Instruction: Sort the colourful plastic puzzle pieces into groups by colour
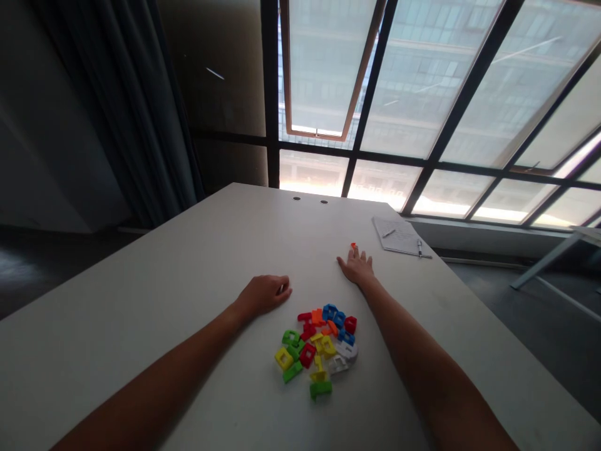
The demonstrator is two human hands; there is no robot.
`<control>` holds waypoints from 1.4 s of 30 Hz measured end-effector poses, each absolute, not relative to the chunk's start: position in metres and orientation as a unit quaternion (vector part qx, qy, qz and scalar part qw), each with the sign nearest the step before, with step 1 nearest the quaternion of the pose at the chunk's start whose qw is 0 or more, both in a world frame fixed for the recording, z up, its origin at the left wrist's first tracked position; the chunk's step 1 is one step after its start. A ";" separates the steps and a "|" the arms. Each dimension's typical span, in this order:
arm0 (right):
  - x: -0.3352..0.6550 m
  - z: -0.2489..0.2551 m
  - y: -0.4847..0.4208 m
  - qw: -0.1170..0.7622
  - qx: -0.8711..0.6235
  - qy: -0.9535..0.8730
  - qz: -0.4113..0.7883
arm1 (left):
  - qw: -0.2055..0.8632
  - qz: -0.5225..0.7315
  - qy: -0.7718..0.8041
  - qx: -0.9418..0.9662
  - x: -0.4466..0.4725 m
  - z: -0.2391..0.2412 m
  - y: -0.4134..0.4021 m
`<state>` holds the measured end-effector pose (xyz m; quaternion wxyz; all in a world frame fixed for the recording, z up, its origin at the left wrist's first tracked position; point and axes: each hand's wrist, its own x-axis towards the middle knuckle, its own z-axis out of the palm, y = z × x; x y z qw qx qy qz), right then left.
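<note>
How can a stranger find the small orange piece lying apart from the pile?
Start at the white table. Look at the far tip of the right hand; the small orange piece lies right there. Unlike every other piece, it sits outside the colourful pile.

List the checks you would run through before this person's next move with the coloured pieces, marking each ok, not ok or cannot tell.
1. Both hands in view: left hand and right hand rest on the table. Ok.
2. Right hand free: it lies flat, fingers spread, holding nothing. Ok.
3. Left hand free: it is curled, palm hidden. Cannot tell.
4. Pile of coloured pieces in view, between the forearms. Ok.
5. Orange piece at the right fingertips: touching or apart? Cannot tell.
6. Notebook and pen lie apart from the pile. Ok.
</note>
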<state>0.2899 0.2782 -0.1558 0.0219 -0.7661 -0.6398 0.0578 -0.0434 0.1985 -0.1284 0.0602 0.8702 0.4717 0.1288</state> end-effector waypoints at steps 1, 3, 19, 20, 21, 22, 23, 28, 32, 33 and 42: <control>0.289 -0.156 0.282 0.021 -0.767 -0.638 0.063 | 0.061 0.128 0.473 0.870 -0.044 -0.128 0.198; 0.290 -0.156 0.287 0.024 -0.768 -0.637 0.065 | 0.064 0.127 0.474 0.869 -0.044 -0.128 0.198; 0.276 -0.157 0.209 0.110 -0.672 -0.730 -0.059 | 0.093 0.145 0.463 0.869 -0.047 -0.129 0.199; 0.277 -0.158 0.198 0.122 -0.650 -0.748 -0.060 | 0.092 0.146 0.463 0.869 -0.047 -0.128 0.198; 0.278 -0.159 0.188 0.138 -0.624 -0.767 -0.054 | 0.092 0.147 0.464 0.869 -0.047 -0.128 0.198; 0.280 -0.159 0.180 0.156 -0.597 -0.786 -0.043 | 0.092 0.148 0.465 0.868 -0.047 -0.127 0.198; 0.280 -0.159 0.173 0.176 -0.565 -0.806 -0.026 | 0.092 0.148 0.465 0.868 -0.047 -0.127 0.197; 0.279 -0.151 0.158 0.248 -0.382 -0.883 0.112 | 0.092 0.140 0.469 0.867 -0.046 -0.126 0.196; 0.277 -0.147 0.161 0.292 -0.348 -0.861 0.226 | 0.090 0.138 0.469 0.868 -0.046 -0.126 0.197; 0.277 -0.147 0.161 0.304 -0.348 -0.850 0.255 | 0.090 0.138 0.467 0.869 -0.046 -0.126 0.197; 0.269 -0.143 0.157 0.340 -0.295 -0.840 0.304 | 0.094 0.150 0.457 0.872 -0.047 -0.128 0.198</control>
